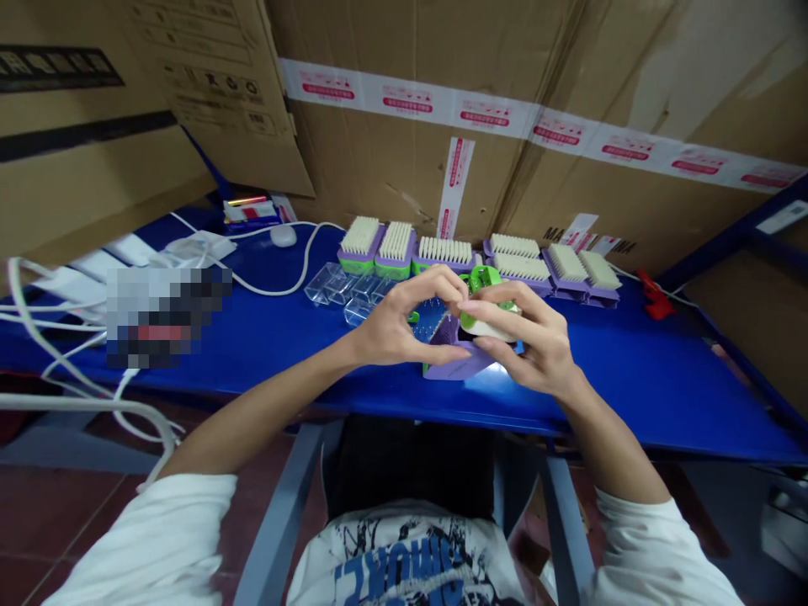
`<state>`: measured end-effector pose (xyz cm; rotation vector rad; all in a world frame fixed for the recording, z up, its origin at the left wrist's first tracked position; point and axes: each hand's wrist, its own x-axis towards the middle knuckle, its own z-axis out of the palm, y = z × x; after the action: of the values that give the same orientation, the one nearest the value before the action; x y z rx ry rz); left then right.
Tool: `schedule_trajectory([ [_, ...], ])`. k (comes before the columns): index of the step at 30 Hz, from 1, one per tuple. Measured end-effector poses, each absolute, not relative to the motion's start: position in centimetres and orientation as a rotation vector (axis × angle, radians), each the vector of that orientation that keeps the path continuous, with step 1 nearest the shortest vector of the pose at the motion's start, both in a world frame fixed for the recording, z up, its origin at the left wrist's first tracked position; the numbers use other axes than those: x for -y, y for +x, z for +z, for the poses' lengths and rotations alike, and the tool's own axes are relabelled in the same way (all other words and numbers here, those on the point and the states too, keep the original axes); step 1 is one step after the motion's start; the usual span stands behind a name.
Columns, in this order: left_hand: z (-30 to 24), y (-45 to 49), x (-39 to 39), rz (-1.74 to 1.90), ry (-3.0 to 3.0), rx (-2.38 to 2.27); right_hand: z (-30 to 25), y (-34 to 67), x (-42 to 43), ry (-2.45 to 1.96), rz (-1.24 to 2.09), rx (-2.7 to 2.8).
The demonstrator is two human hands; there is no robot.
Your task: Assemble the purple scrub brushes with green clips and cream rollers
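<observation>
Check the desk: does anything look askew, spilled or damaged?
Mainly the white cables at left: they lie tangled, some drooping past the front edge of the blue desk, where they could snag. No spill or damage stands out; the pixelated patch there can't be judged.

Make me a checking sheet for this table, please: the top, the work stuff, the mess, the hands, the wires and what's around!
Surface: blue table, with shiny glare near the purple block.
Job's things: pale-bristled brushes along the back; clear boxes before the left ones; purple block below the hands.
Clutter: red object towards the right, too unclear to name.
Hands: right hand holds a green-and-white piece; left hand curves beside it, contact unclear.
Cables: white cables loop over the left side.
Surroundings: taped cardboard behind, grey chair in front.
</observation>
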<state>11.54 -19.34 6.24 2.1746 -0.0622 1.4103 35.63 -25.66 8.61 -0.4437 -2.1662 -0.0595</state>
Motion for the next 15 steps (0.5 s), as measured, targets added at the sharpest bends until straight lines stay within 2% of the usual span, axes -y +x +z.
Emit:
schedule_trajectory([
  [15, 5.1, 11.4, 18.9, 1.409, 2.048, -0.009, 9.2, 35.2, 27.0, -0.555, -0.190, 2.162],
])
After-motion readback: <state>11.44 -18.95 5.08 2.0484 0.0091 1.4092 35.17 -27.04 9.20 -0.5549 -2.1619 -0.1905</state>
